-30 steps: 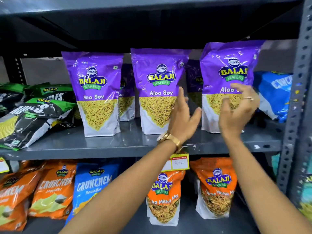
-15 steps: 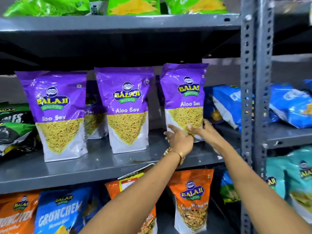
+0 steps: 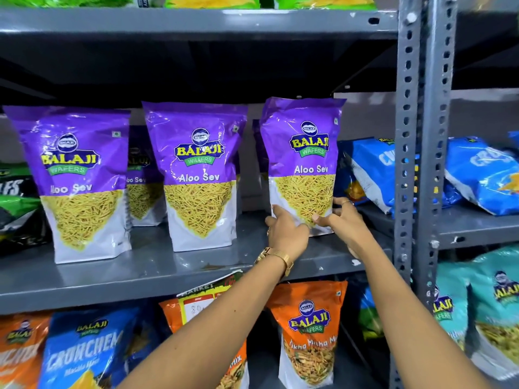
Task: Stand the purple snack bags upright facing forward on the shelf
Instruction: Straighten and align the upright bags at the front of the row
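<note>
Both hands, left hand [image 3: 286,231] and right hand [image 3: 344,223], have slid down to the rightmost purple bag [image 3: 303,164], fingers pinching its bottom corners, so it's basically standing forward-facing on the shelf [image 3: 157,265], right of its two upright neighbours.

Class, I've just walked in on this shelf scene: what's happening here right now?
A person is tidying a shop shelf. Both hands, the left hand and the right hand, hold the bottom of the rightmost purple Aloo Sev bag, which stands upright with its label facing forward. Two more purple bags, the middle bag and the left bag, already stand upright and face forward along the front, with further purple bags partly hidden behind them. Blue bags lie slumped to the right.
</note>
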A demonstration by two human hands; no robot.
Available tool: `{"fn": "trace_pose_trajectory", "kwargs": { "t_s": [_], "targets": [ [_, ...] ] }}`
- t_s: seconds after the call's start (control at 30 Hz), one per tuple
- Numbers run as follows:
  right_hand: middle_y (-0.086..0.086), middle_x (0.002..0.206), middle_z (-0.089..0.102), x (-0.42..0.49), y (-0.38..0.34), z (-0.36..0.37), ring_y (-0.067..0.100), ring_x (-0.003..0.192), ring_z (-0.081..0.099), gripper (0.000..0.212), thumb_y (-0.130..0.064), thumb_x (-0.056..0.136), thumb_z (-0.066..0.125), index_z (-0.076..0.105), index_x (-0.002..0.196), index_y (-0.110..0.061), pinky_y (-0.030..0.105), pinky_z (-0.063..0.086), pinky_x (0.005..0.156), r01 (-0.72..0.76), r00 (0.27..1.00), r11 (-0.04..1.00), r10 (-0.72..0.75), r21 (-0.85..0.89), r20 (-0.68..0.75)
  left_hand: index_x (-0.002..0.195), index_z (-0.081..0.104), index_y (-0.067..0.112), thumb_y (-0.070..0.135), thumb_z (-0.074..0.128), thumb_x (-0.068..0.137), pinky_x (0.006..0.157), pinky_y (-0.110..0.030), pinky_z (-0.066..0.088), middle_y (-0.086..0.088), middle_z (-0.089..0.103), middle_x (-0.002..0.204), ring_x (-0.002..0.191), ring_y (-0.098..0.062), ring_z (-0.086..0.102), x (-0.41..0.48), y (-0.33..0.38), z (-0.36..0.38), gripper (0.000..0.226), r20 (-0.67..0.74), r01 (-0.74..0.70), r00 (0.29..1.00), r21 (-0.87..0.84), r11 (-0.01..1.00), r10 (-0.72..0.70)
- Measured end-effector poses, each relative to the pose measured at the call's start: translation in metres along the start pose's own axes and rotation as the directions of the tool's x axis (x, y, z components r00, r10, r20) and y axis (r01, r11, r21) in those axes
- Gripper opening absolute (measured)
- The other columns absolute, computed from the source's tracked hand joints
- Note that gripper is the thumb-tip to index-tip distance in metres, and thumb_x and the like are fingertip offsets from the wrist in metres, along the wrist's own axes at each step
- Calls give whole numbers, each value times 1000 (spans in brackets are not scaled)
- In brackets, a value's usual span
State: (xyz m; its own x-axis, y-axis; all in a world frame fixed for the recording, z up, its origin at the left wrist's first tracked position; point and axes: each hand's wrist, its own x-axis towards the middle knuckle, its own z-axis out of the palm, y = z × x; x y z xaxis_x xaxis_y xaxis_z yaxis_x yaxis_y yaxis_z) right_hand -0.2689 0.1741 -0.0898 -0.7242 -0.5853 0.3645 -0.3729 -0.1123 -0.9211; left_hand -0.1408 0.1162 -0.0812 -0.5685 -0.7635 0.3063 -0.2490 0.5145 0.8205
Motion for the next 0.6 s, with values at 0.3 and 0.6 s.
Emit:
{"fn": "trace_pose_trajectory", "kwargs": {
  "t_s": [0.3, 0.6],
  "targets": [
    [9, 114, 69, -3, -3, 1, 22, 103, 63, 60, -14, 68, 73, 54, 126, -16, 30, 44, 75, -7, 999, 1000, 7, 13, -47, 144, 22, 5, 16, 49, 89, 101, -42, 44, -20, 32, 138, 120, -42, 48, -3, -2, -4, 62, 2, 4, 1000, 5, 1000, -4],
    [11, 128, 57, -7, -3, -1, 27, 122, 45, 53, -10, 85, 56, 46, 138, -5, 22, 25, 84, 95, 977, 994, -104, -57, -184, 137, 34, 10, 6, 53, 85, 87, -21, 31, -16, 25, 148, 123, -33, 46, -14, -4, -13, 55, -109, -111, 989, -141, 984, 96]
  ]
}}
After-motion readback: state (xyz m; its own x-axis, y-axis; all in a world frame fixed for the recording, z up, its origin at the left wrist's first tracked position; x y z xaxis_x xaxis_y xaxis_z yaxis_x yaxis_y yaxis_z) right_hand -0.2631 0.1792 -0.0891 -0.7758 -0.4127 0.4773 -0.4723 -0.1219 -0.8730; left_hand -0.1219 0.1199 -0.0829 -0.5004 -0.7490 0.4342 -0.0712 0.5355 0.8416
